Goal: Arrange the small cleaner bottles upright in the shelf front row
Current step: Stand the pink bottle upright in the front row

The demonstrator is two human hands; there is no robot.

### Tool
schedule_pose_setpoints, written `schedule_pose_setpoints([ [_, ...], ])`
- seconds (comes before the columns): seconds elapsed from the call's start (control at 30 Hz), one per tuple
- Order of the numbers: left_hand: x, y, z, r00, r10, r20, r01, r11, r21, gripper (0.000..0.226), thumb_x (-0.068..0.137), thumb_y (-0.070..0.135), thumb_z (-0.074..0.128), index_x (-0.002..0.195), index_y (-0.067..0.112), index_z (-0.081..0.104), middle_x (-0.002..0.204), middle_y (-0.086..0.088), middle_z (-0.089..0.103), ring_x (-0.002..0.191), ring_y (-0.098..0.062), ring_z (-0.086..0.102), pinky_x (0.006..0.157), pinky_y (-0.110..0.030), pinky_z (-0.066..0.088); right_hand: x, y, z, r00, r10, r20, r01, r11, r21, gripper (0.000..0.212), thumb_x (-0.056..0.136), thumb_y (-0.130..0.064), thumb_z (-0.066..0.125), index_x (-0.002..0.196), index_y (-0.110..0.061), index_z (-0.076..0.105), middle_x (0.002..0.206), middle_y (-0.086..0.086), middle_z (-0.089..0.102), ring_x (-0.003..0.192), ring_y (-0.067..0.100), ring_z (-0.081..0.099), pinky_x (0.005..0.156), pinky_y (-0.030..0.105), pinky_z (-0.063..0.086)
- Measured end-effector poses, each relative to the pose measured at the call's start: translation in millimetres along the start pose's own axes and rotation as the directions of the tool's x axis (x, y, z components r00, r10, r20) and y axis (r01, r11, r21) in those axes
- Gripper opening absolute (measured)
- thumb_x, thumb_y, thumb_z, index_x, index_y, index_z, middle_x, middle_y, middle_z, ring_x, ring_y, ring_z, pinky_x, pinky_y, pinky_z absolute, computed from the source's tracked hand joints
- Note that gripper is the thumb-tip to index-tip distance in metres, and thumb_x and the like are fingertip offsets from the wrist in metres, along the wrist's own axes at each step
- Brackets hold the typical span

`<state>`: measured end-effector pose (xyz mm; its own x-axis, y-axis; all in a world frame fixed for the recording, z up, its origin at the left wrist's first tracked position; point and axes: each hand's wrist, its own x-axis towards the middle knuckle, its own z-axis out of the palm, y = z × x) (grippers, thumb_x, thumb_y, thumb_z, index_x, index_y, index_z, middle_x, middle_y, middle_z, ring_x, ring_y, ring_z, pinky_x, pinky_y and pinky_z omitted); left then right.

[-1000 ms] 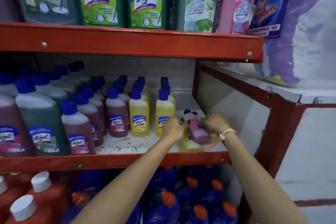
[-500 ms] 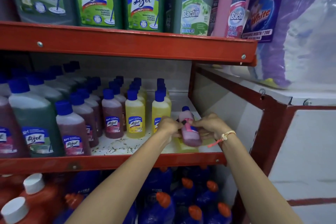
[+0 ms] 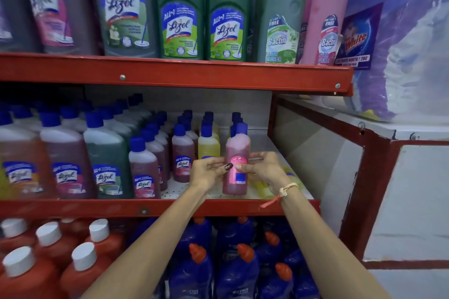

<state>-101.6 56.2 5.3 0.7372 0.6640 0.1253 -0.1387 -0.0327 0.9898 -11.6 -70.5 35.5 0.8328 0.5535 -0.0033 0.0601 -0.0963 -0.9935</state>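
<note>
Gripping pink bottle (image 3: 236, 165) upright, left hand (image 3: 209, 172) and right hand (image 3: 264, 170) both clamped it; best seated flush, label forward.

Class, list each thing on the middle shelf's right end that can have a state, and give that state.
Pink bottle: upright, capped, held on both sides.
Yellow bottle: lying flat behind the pink one.
Left hand: gripping the pink bottle.
Right hand: gripping the pink bottle.
</note>
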Motion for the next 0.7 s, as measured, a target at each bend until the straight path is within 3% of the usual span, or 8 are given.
schedule_pose_setpoints([
  [0.07,-1,-3,-16,0.999,0.045,-0.017,-0.044,0.999,0.025,0.041,0.075,-0.003,0.070,0.115,-0.010,0.061,0.089,-0.013,0.068,0.079,-0.023,0.064,0.066,-0.027,0.059,1,3,17,1.000,-0.005,-0.004,0.005,1.000,0.021,0.062,0.065,0.007,0.083,0.119,0.006,0.053,0.108,0.022,0.067,0.097,0.031,0.066,0.076,0.043,0.058],
  [0.17,-6,-8,-37,0.994,0.099,-0.048,-0.095,0.993,0.076,0.040,0.073,-0.001,0.072,0.112,-0.004,0.065,0.099,-0.018,0.070,0.093,-0.029,0.067,0.075,-0.030,0.060,3,13,38,0.998,-0.047,-0.040,0.045,0.998,-0.042,0.061,0.061,-0.003,0.088,0.113,-0.002,0.057,0.113,0.017,0.069,0.102,0.030,0.068,0.085,0.048,0.058],
  [0.27,-9,-14,-49,0.985,0.143,-0.095,-0.128,0.980,0.154,0.043,0.073,0.000,0.073,0.115,-0.003,0.064,0.105,-0.014,0.068,0.086,-0.015,0.065,0.066,-0.011,0.056,3,20,53,0.993,-0.107,-0.057,0.100,0.989,-0.113,0.057,0.060,-0.008,0.089,0.108,-0.010,0.058,0.109,0.009,0.070,0.101,0.025,0.068,0.089,0.046,0.057],
  [0.33,-9,-18,-54,0.978,0.166,-0.122,-0.147,0.977,0.157,0.044,0.073,-0.001,0.072,0.117,-0.004,0.063,0.108,-0.015,0.068,0.089,-0.015,0.065,0.063,-0.007,0.053,2,20,62,0.986,-0.158,-0.058,0.147,0.976,-0.158,0.056,0.062,-0.009,0.088,0.110,-0.009,0.059,0.102,0.002,0.068,0.096,0.019,0.066,0.087,0.040,0.057],
  [0.4,-9,-19,-59,0.972,0.181,-0.151,-0.155,0.973,0.170,0.045,0.074,-0.001,0.071,0.118,-0.003,0.063,0.112,-0.016,0.069,0.098,-0.019,0.064,0.075,-0.015,0.056,2,19,71,0.980,-0.191,-0.048,0.179,0.966,-0.184,0.056,0.063,-0.009,0.087,0.112,-0.008,0.059,0.098,-0.001,0.065,0.094,0.019,0.065,0.084,0.034,0.056],
  [0.5,-10,-21,-66,0.967,0.182,-0.177,-0.147,0.970,0.196,0.043,0.075,-0.001,0.070,0.118,-0.001,0.063,0.113,-0.016,0.069,0.102,-0.020,0.065,0.095,-0.036,0.052,2,22,81,0.972,-0.230,-0.043,0.216,0.954,-0.207,0.058,0.062,-0.010,0.088,0.112,-0.008,0.059,0.099,0.000,0.066,0.097,0.024,0.068,0.085,0.040,0.058],
  [0.7,-15,-27,-67,0.964,0.180,-0.195,-0.138,0.968,0.211,0.043,0.079,-0.006,0.064,0.122,-0.002,0.059,0.119,-0.015,0.067,0.102,-0.015,0.061,0.097,-0.038,0.051,8,33,84,0.961,-0.277,-0.014,0.267,0.936,-0.228,0.052,0.069,-0.009,0.083,0.116,-0.008,0.061,0.112,0.008,0.070,0.096,0.021,0.070,0.088,0.042,0.058],
])
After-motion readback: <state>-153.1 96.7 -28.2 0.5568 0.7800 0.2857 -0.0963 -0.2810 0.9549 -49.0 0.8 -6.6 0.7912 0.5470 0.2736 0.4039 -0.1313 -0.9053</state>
